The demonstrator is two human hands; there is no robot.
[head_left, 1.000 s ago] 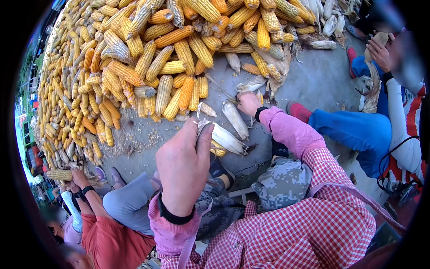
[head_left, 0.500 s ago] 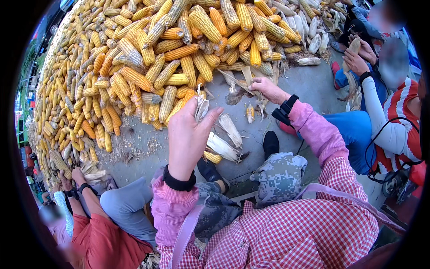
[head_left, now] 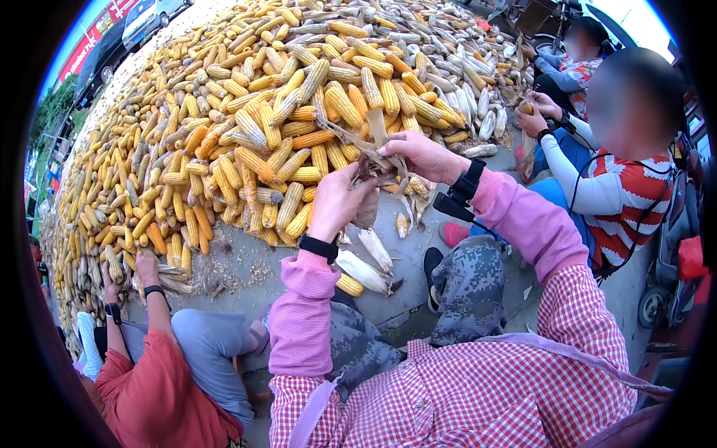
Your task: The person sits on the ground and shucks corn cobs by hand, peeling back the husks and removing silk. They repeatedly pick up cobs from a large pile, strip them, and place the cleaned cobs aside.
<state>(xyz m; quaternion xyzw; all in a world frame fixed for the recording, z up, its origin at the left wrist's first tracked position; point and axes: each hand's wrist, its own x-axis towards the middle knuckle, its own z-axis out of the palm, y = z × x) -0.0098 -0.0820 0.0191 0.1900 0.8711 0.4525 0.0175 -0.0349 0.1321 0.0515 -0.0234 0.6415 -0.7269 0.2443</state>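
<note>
Dry brown corn husk [head_left: 367,153] hangs between my two hands, just in front of the pile's near edge. My left hand [head_left: 342,203] is closed on its lower left end, and a loose flap dangles under the fingers. On the right side my right hand [head_left: 427,156] pinches it between thumb and fingers, with pale strips sticking up and out. Whether a cob is inside the husk cannot be made out. Below my hands, pale husked ears [head_left: 364,272] and a yellow cob [head_left: 349,285] lie on the ground.
A large heap of yellow corn cobs [head_left: 246,142] rises ahead, with unpeeled pale ears at its right. A co-worker in red [head_left: 168,388] sits at left. Two people sit at right, the nearer in red and white stripes [head_left: 635,194]. Kernels litter the grey ground [head_left: 231,280].
My hands, apart before, have come together at the husk. The left moved right, while the right drew in a little leftward. The view has tilted up, showing more of the heap and surroundings.
</note>
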